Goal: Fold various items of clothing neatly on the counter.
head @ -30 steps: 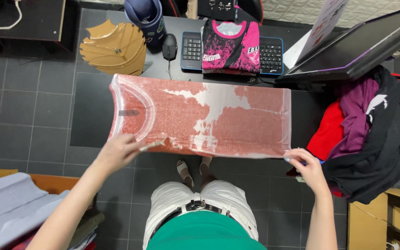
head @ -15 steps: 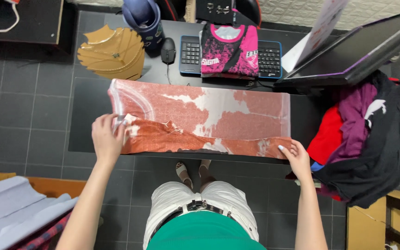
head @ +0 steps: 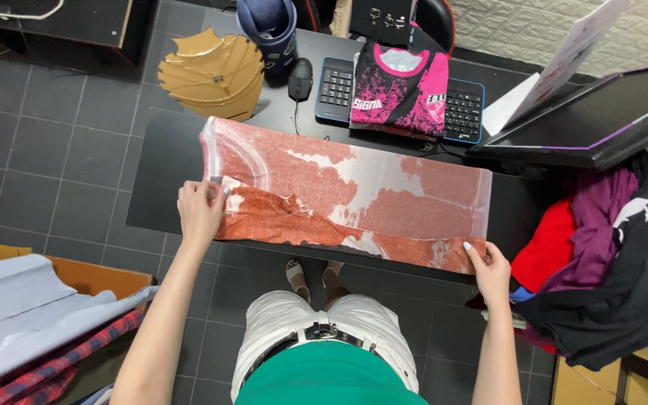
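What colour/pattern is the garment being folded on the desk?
Rust-red and white mottled print on the garment; seen in the head view.

Two jerseys [head: 354,195] — one keyboard [head: 339,86].

A small garment workroom or clothing-shop back office.

A black desk [head: 166,165] is standing on grey floor tiles, carrying a keyboard [head: 403,97] and mouse [head: 300,78] at the upper middle of the frame, with a monitor [head: 601,120] leaning in at the upper right. Folded fabric [head: 31,315] is piling up at the lower left, and a heap of clothes [head: 609,255] is spilling at the right edge.
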